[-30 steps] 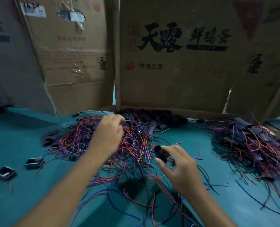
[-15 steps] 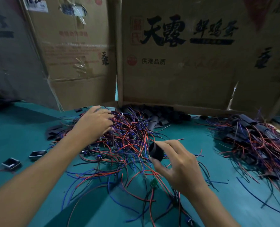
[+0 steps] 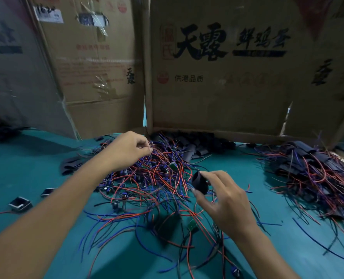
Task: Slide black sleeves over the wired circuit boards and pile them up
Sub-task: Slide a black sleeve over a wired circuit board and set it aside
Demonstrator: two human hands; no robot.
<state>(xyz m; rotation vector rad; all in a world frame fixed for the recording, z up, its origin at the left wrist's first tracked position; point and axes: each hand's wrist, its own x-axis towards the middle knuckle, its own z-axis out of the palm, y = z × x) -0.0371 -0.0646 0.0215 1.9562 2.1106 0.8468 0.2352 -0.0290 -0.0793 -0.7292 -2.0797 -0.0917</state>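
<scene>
A tangle of red and blue wired circuit boards (image 3: 147, 178) covers the middle of the green table. My left hand (image 3: 126, 150) pinches thin wires at the far side of that tangle, and a small green board (image 3: 173, 166) hangs just right of it. My right hand (image 3: 221, 196) holds a short black sleeve (image 3: 199, 183) between thumb and fingertips, its open end turned left. Loose black sleeves (image 3: 193, 143) lie heaped against the cardboard. At the right sits a pile of sleeved boards (image 3: 312, 170) with wires trailing out.
Cardboard boxes (image 3: 217, 77) wall off the back of the table. Two small black-and-white square parts (image 3: 20, 203) lie at the left, and flat black sleeves (image 3: 70, 164) lie behind them. Another green board (image 3: 192, 225) rests near my right wrist.
My left hand has pulled back from the heap's far left and lifted, pinching wires. My right hand has kept the sleeve and shifted slightly right.
</scene>
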